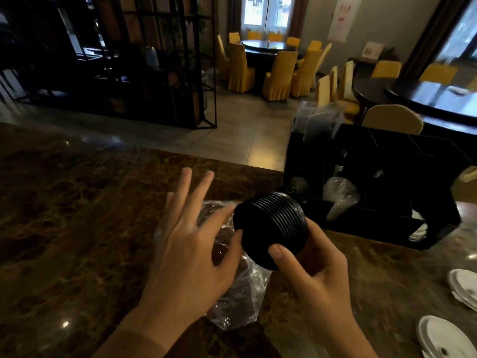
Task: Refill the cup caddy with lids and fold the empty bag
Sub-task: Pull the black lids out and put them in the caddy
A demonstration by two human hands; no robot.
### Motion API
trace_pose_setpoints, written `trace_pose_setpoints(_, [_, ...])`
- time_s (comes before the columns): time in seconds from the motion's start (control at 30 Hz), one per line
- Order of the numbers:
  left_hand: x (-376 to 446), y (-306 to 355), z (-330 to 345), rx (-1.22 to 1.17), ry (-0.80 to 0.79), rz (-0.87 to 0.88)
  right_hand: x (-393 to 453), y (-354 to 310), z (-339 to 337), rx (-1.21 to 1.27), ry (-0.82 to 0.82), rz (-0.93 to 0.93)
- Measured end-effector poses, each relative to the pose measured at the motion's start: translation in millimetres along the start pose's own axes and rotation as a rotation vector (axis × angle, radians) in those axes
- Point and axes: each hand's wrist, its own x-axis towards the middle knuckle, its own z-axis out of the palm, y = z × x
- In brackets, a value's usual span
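Far left and across the foreground: brown marbled table [77,215], glossy, with small light glints.

Left of centre: left hand [191,244] over the table, fingers spread and mostly straight, two pointing up and away, thumb and forefinger tips touching the near face of the stack of black lids [271,228]. Nothing held in that grip; hand open.

Under and just right of that hand: clear plastic bag [240,298], crumpled, lying on the table, partly hidden by the palm.

Centre: stack of black lids, tipped on its side above the bag, ribbed edges showing toward the right.

Right of centre: right hand [309,270] cupped beneath the stack, thumb curled over the lower rim, grip closed round the lids.

Further right, at the table's far edge: black cup caddy [387,156], divided into compartments; clear plastic-wrapped cups [338,195] lying in a front opening, more clear plastic [315,120] sticking up from the top left compartment. Lids well apart from the caddy, not yet inside.

Far right, low: white lids [441,337] lying flat on the table.
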Motion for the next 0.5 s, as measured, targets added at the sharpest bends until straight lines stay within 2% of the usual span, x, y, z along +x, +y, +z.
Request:
trace_pose_setpoints(0.23, [54,34,-9,-0.121,0.048,0.159,31,-37,-23,-0.017,0.095,-0.186])
trace_pose_setpoints(0.3, [75,44,-7,-0.368,-0.07,0.093,47,-42,-36,-0.084,0.122,-0.247])
trace_pose_setpoints(0.43, [121,55,4,-1.149,-0.453,-0.275,83,-39,-65,-0.32,0.139,-0.37])
trace_pose_setpoints(0.5, [142,53,17,-1.308,-0.505,-0.384,101,-34,-80,-0.425,0.128,-0.418])
